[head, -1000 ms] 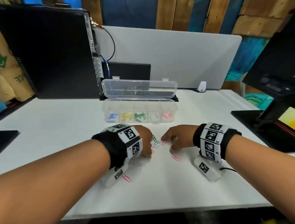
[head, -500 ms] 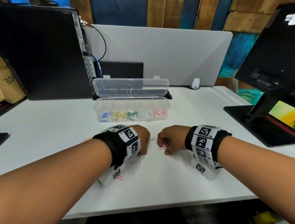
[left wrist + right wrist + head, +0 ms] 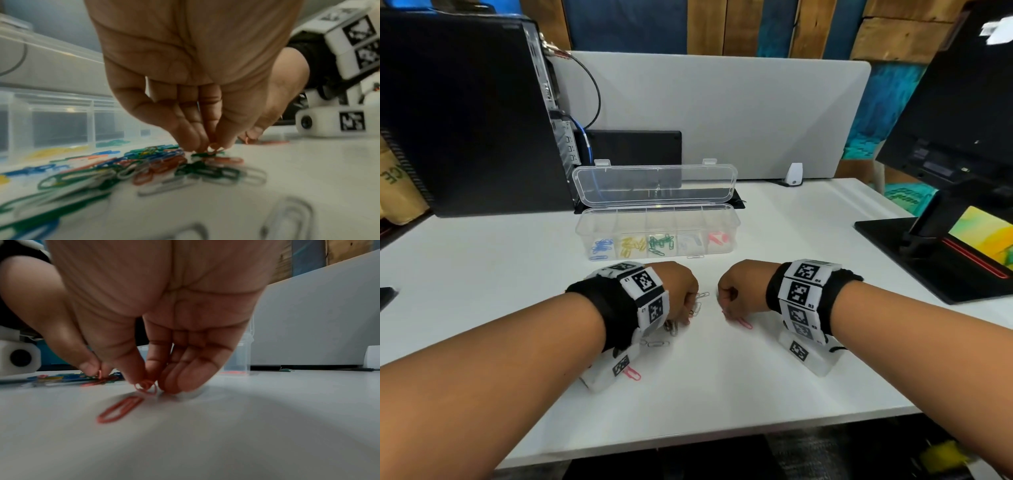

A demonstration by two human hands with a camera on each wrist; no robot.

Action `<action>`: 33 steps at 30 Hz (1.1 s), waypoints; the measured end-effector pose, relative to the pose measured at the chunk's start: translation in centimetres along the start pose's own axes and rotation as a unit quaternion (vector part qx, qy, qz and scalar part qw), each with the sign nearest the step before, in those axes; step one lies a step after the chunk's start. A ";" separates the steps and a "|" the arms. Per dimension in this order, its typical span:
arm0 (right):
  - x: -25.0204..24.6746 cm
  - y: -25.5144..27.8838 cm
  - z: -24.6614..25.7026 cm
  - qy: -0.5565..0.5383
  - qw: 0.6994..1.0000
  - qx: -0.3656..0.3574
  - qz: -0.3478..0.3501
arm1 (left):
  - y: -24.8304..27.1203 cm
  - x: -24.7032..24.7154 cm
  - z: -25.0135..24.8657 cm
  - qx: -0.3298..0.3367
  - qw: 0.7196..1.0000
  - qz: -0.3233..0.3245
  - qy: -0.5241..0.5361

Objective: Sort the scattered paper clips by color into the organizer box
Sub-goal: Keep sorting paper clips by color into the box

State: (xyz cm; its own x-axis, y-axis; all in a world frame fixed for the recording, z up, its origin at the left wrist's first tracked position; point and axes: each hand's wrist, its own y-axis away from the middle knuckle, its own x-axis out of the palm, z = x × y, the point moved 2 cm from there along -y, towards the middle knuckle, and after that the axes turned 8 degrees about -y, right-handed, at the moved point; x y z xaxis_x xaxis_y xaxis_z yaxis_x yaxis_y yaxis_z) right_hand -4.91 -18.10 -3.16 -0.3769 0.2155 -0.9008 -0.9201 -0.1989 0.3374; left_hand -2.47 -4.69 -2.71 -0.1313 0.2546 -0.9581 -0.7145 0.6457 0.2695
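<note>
I am reading "R4" and "R3" on my right wristband (image 3: pixel 804 291); the brown bag (image 3: pixel 393 178) at far left is showing what seems like "CE".

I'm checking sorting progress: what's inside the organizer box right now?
Inside the organizer box, five compartments hold blue, yellow, green, white and red clips, left to right. Counts are too blurred to tell.

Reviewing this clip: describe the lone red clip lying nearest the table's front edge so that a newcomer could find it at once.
Start at the white table and follow the left forearm to the wrist camera under the left hand. The red clip lies flat just right of that camera. Unlike the mixed pile under the fingers, it lies alone, nearer the front edge than any other clip.
</note>
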 end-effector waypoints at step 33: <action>0.4 -0.3 -0.6 -0.070 0.995 0.039 0.064 | -0.2 0.4 0.4 0.033 0.998 0.046 -0.019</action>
State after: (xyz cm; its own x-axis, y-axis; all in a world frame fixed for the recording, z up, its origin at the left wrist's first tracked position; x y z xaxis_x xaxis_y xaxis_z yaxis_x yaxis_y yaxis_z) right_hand -4.73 -18.56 -3.75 -0.4974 0.3261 -0.8039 -0.8672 -0.1598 0.4717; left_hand -2.10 -4.40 -3.07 -0.1676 0.3413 -0.9249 -0.6530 0.6644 0.3635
